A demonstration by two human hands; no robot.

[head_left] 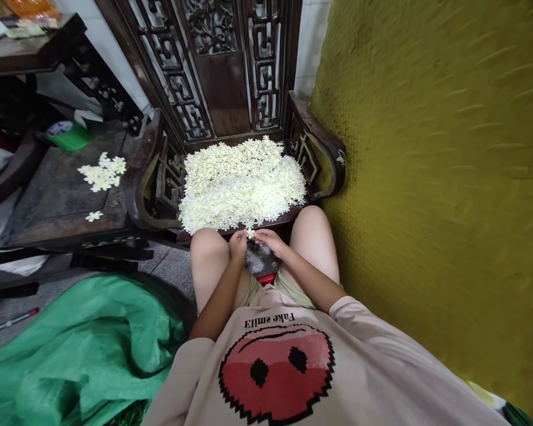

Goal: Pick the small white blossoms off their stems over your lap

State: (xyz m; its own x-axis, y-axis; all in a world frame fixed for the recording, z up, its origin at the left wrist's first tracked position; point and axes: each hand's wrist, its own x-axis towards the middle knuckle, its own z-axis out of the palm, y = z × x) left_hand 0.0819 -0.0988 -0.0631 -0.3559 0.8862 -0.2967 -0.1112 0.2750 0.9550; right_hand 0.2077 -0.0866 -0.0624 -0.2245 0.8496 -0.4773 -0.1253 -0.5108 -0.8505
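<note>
Pinching a white flower [250, 234] in fingers of left hand [238, 244] and right hand [270, 239], flower heap [244, 186] towards twelve o'clock; apparently handling singly, next needing a gentle touch.

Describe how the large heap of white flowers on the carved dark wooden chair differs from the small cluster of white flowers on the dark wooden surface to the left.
Size: the heap is far larger than the cluster.
Spread: the heap covers most of the chair seat, while the cluster takes up a small patch of the surface.
Shared: both are white flowers lying on dark wood.
</note>
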